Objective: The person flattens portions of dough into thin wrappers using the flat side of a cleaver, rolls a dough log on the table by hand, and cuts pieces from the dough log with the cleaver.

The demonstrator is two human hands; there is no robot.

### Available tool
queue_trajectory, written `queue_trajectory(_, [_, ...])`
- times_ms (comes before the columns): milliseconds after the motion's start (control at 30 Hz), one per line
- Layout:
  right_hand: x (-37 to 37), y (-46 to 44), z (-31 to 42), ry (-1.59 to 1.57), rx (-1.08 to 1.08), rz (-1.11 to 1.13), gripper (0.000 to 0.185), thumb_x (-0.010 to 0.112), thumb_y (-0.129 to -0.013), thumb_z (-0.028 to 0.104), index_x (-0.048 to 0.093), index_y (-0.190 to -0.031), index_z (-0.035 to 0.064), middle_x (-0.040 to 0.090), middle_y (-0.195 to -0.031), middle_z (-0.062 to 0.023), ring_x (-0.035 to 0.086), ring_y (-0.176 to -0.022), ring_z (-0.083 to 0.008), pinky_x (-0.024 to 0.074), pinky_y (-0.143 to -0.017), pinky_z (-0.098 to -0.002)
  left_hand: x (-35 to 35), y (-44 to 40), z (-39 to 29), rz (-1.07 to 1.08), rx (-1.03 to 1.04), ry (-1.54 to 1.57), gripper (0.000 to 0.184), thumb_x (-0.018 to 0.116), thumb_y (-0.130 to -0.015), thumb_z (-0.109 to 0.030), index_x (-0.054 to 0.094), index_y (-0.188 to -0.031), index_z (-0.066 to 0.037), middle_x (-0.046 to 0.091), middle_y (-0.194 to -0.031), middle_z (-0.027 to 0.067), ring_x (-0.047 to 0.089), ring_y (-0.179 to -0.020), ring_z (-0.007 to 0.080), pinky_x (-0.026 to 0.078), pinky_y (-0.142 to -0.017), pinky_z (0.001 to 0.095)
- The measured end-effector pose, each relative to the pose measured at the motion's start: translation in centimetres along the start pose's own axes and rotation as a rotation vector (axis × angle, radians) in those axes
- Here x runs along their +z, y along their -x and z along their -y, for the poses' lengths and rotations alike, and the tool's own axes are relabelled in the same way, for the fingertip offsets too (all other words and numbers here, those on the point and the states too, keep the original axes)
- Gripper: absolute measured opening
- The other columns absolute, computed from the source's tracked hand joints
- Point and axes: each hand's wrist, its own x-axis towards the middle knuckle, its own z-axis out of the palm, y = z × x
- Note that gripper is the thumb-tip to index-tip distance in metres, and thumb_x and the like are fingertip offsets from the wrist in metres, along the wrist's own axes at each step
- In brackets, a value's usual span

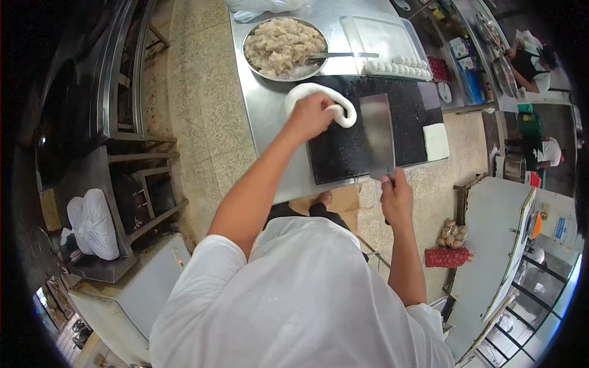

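Observation:
A smooth white rope of dough [318, 90] curls in a hook over the edge of a black board [336, 153]. My left hand [311, 115] is closed around it, with its thumb and fingers pinching near one end. In my right hand [397, 199] I grip the handle of a cleaver [377, 132]. Its broad metal blade points away from me over the middle of the board, apart from the dough. A folded white cloth [436, 142] lies at the board's right edge.
Beyond the board stands a metal bowl [248, 59] of pale chunky mixture, with a long-handled utensil [350, 55] resting in it. A clear tray [368, 27] holds rows of small white dough pieces [399, 67]. People [532, 64] stand farther right; a cooking range [126, 73] runs along the left.

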Motion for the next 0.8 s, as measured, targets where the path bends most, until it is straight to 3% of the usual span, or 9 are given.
queue_trajectory(67, [-0.7,0.2,0.8,-0.171,0.117,-0.014,0.008,0.055,-0.102,0.01,0.056,-0.106,0.0026,0.055,-0.069,-0.0022,0.054,-0.057,-0.0077,0.0444,-0.052,-0.0278,-1.2,-0.6,-3.1,0.151,0.092,0.416,0.027,0.071,-0.095,-0.017,0.066,-0.117,-0.002,0.068,-0.097,0.0033,0.063,-0.083,0.0089,0.053,-0.071,0.0266])
queue_trajectory(100, [-0.7,0.5,0.8,-0.178,0.119,-0.026,0.008,0.055,-0.102,0.01,0.056,-0.106,0.0026,0.055,-0.069,-0.0022,0.054,-0.057,-0.0077,0.0444,-0.052,-0.0278,-1.5,-0.1,-4.2,0.158,0.101,0.408,0.027,0.071,-0.095,-0.017,0.066,-0.117,-0.002,0.068,-0.097,0.0033,0.063,-0.083,0.0089,0.053,-0.071,0.0266])
queue_trajectory(200, [-0.9,2.3,-0.1,-0.293,0.168,-0.081,0.008,0.055,-0.102,0.01,0.056,-0.105,0.0025,0.054,-0.068,-0.0033,0.055,-0.056,-0.0105,0.0452,-0.053,-0.0295,0.2,0.9,-3.7,0.133,0.406,0.475,0.026,0.072,-0.095,-0.015,0.066,-0.116,-0.002,0.068,-0.096,0.0007,0.059,-0.084,0.007,0.052,-0.077,0.0258])
queue_trajectory(267, [-0.1,3.7,-0.8,-0.367,0.248,-0.048,0.011,0.058,-0.099,0.01,0.055,-0.105,0.002,0.065,-0.079,-0.0187,0.064,-0.061,-0.0303,0.0485,-0.059,-0.041,2.1,0.2,1.8,0.059,0.616,-0.088,0.029,0.074,-0.088,-0.008,0.069,-0.117,-0.007,0.07,-0.098,0.009,0.066,-0.084,0.0209,0.053,-0.079,0.0322])
queue_trajectory(333, [0.8,5.0,-2.0,-0.3,0.213,-0.018,0.01,0.058,-0.1,0.011,0.056,-0.106,0.0026,0.065,-0.08,-0.0197,0.064,-0.066,-0.0348,0.0491,-0.062,-0.0417,3.7,0.8,8.5,-0.104,0.619,-0.275,0.031,0.075,-0.086,-0.006,0.069,-0.117,-0.006,0.068,-0.098,0.0137,0.067,-0.085,0.0278,0.053,-0.079,0.0352])
queue_trajectory(400, [1.1,5.9,-1.1,-0.203,0.125,0.038,0.011,0.057,-0.098,0.01,0.057,-0.107,0.0038,0.066,-0.088,-0.0228,0.064,-0.081,-0.0468,0.05,-0.07,-0.0478,3.0,2.2,7.3,-0.154,0.558,-0.204,0.031,0.076,-0.086,-0.006,0.069,-0.116,-0.005,0.068,-0.098,0.0133,0.067,-0.085,0.0287,0.054,-0.078,0.037])
queue_trajectory(533, [2.7,5.6,-0.3,0.004,-0.006,0.082,0.012,0.057,-0.096,0.011,0.057,-0.106,0.0041,0.065,-0.094,-0.0239,0.064,-0.089,-0.0464,0.0482,-0.075,-0.0568,2.3,2.5,7.2,-0.215,0.464,-0.18,0.029,0.079,-0.084,-0.008,0.069,-0.11,-0.003,0.068,-0.098,0.0147,0.067,-0.085,0.0319,0.054,-0.075,0.0411])
queue_trajectory(767, [1.9,1.8,4.7,0.213,-0.098,0.162,0.015,0.052,-0.099,0.016,0.053,-0.11,0.006,0.066,-0.099,-0.0225,0.065,-0.092,-0.0458,0.0506,-0.077,-0.0565,1.7,2.6,7.8,-0.198,0.602,-0.388,0.025,0.079,-0.084,-0.014,0.068,-0.105,-0.004,0.069,-0.094,0.016,0.066,-0.09,0.039,0.052,-0.077,0.0471])
queue_trajectory(800, [1.7,1.4,4.9,0.221,-0.105,0.193,0.015,0.051,-0.099,0.016,0.052,-0.11,0.0059,0.065,-0.101,-0.0224,0.065,-0.092,-0.0459,0.0507,-0.077,-0.0564,1.2,3.0,7.0,-0.126,0.534,-0.349,0.025,0.079,-0.084,-0.018,0.069,-0.103,-0.003,0.07,-0.096,0.0163,0.067,-0.09,0.0372,0.053,-0.078,0.0458])
